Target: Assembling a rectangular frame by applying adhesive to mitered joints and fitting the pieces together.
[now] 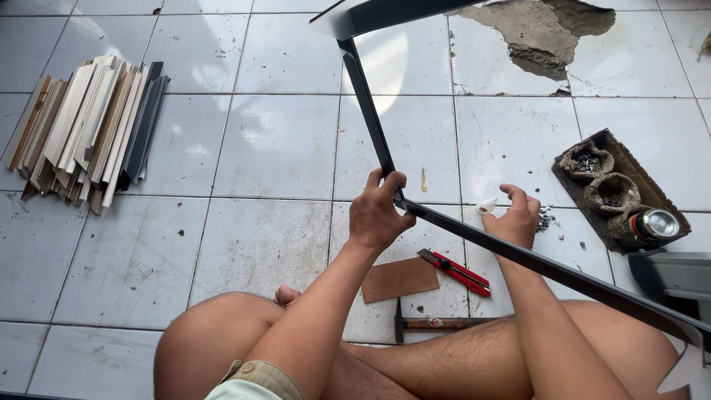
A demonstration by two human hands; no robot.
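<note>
Sitting cross-legged on the white tiled floor (pixel 274 141), the person is holding a dark, angular picture-frame moulding (pixel 370 126) up at a corner joint, seen from the head view.

Head view, hands: the left hand (pixel 378 215) is closing around the mitred corner where two dark rails are meeting, fingers wrapped over the top and thumb underneath, fully clasped. The right hand (pixel 518 215) is curling over the lower rail (pixel 563 274) just beside the corner; its fingers are bent, and whether they are gripping tight or only resting on the rail cannot be told. A small white object (pixel 486 206) is lying just by its fingertips.

Head view, surroundings: a red-handled utility knife (pixel 455 270), a brown cardboard square (pixel 400 279) and a wooden-handled hammer (pixel 437 323) are lying on the tiles between the legs. A dark tray with small pots of nails and a metal can (pixel 618 189) is sitting to the right; a stack of pale and dark moulding offcuts (pixel 89 126) is lying well apart at the left.

Judgement on handling: the frame is looking stiff along each rail but light and long, so it is likely levering at the joint. Holding at the corner, as both hands are doing, is seeming the safest grip; the glossy finish is probably scratching easily.
</note>
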